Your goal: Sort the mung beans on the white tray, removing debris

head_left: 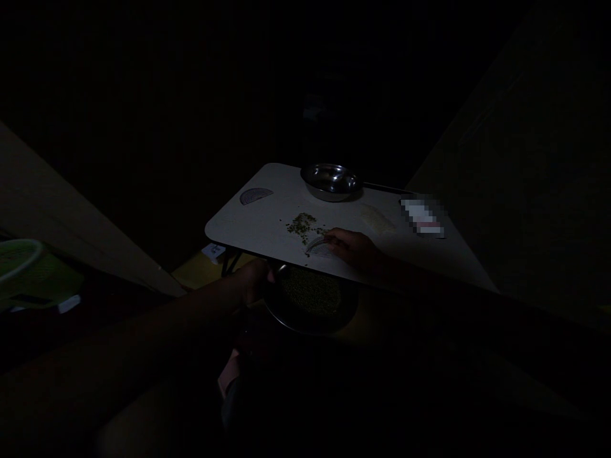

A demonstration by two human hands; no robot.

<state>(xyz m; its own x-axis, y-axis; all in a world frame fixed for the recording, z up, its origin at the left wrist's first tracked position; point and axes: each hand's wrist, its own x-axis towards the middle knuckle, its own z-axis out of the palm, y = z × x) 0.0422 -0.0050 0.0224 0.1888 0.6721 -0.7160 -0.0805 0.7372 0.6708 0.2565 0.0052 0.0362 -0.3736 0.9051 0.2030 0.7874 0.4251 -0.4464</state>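
Observation:
The light is very dim. My left hand [255, 280] grips the left rim of a metal bowl [300, 327], held low just below the table's front edge. Small green beans [312, 292], which look like mung beans, cover its bottom. My right hand [351, 245] rests over the tabletop, fingers curled and drawn together; whatever is between the fingertips is too small to make out. Beside those fingertips lies a loose heap of green beans [303, 226], some scattered. A half-round, protractor-like shape [317, 248] shows on the table under the fingers.
The white folding table [229, 222] bears a shiny steel bowl [329, 191] at the back, a pale grainy pile [377, 219] and a blurred-out item [422, 216] at right. Another half-round shape [255, 196] is at left. A green basket [38, 273] stands far left.

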